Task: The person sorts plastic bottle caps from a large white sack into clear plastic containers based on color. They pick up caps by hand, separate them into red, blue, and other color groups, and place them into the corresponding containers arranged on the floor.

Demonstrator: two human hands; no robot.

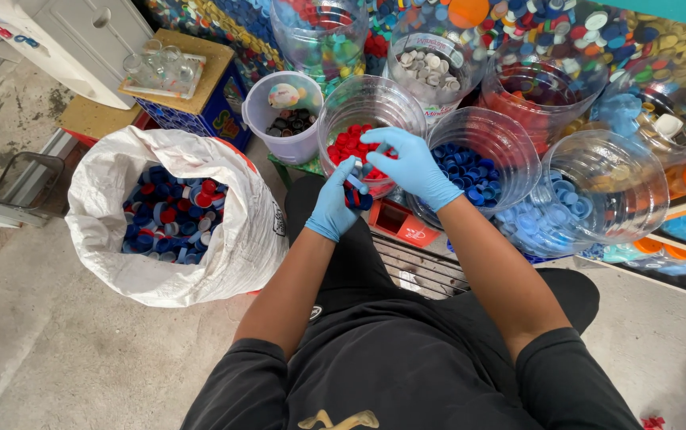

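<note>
Left hand (333, 203): blue glove, at the centre of the view, fingers curled shut around a small clutch of bottle caps (356, 195), dark blue with some red showing. The caps sit in the cupped palm, just below the rim of the red-cap tub.

Right hand (410, 163): blue glove, at 1 o'clock from the left hand and touching it. Fingers are bent down over the caps in the left palm; fingertips are at the caps, but whether they pinch one cannot be told.

Red-cap tub (371, 107): clear plastic, round, at 12 o'clock from the hands, holding red caps.

Dark-blue-cap tub (510, 151): clear, at 3 o'clock from the hands, holding dark blue caps.

Light-blue-cap tub (598, 187): clear, tipped toward the person, further out at 3 o'clock, holding pale blue caps.

White bucket (259, 111): opaque, at 10 o'clock from the hands, holding dark caps and one pale rounded item.

White-cap tub (430, 48): clear, at 12 o'clock beyond the red-cap tub, holding white and grey caps.

White sack (239, 239): woven, mouth rolled open, at 9 o'clock from the hands on the concrete floor (56, 350), filled with mixed blue, red and white caps.

Blue crate (199, 119): at 10 o'clock, well apart from the hands, topped with a wooden board bearing a tray of clear glasses (160, 68).

Red crate (406, 227): just below the hands, between the person's knees.

Loose mixed caps (534, 24): heaped behind the tubs along the top edge, 12 to 2 o'clock.
</note>
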